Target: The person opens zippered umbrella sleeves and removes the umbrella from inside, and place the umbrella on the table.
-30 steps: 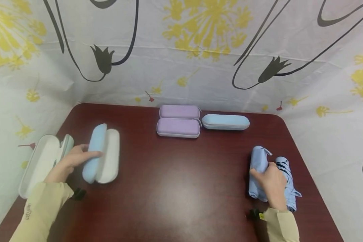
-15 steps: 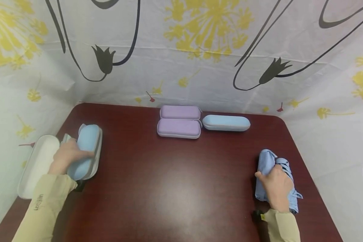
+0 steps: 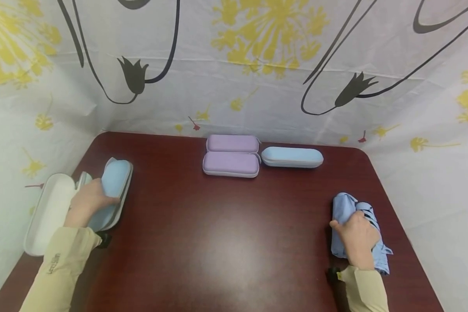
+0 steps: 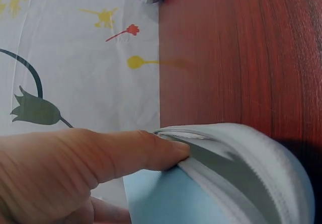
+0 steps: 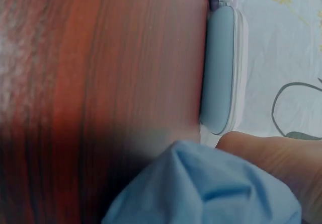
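Note:
My left hand [image 3: 86, 203] grips the light blue lid of a zippered glasses case [image 3: 116, 175] at the table's left. In the left wrist view the thumb [image 4: 138, 151] lies on the lid's edge, and a gap runs between lid and base. Just left of it, a second glasses case [image 3: 48, 216] lies spread with its pale inside up; the hand hides part of its lid. At the right, my right hand [image 3: 358, 238] grips a plain light blue folded umbrella [image 3: 341, 210], thumb along its left side. A striped folded umbrella [image 3: 381, 255] lies against it, partly under the hand.
Two lilac glasses cases [image 3: 231, 164] lie one behind the other at the table's back edge. Beside them is a closed light blue glasses case [image 3: 292, 157]. A patterned white cloth [image 3: 226, 95] stands behind and along the sides of the dark red table [image 3: 218, 242].
The light blue case moved left against the spread one, and its lid came down over its base. The plain umbrella shifted right, closer to the striped one, with my right hand on it.

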`<action>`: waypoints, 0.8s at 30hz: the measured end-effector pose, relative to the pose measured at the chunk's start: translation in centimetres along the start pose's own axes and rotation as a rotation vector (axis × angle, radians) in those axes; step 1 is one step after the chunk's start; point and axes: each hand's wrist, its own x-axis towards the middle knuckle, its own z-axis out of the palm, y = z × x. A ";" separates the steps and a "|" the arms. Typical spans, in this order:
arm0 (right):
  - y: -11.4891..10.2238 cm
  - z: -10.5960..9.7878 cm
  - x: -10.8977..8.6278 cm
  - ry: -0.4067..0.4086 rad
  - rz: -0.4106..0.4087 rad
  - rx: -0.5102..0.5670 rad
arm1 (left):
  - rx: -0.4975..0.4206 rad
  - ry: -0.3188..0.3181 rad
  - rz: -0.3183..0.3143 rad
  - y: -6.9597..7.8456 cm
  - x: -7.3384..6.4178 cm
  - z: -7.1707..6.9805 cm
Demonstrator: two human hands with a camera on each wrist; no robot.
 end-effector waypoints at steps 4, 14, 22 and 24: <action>-0.2 0.3 -0.2 0.000 -0.004 0.013 | -0.019 0.044 0.052 -0.1 -0.1 0.3; -0.9 1.2 -0.6 0.029 -0.136 0.011 | -0.054 0.240 0.098 0.9 -0.6 1.1; -3.0 1.2 -0.5 0.139 -0.298 0.084 | -0.025 0.409 0.193 3.0 -1.1 1.9; -3.8 1.4 -0.3 0.148 -0.361 0.141 | -0.045 0.440 0.237 4.1 -1.0 2.3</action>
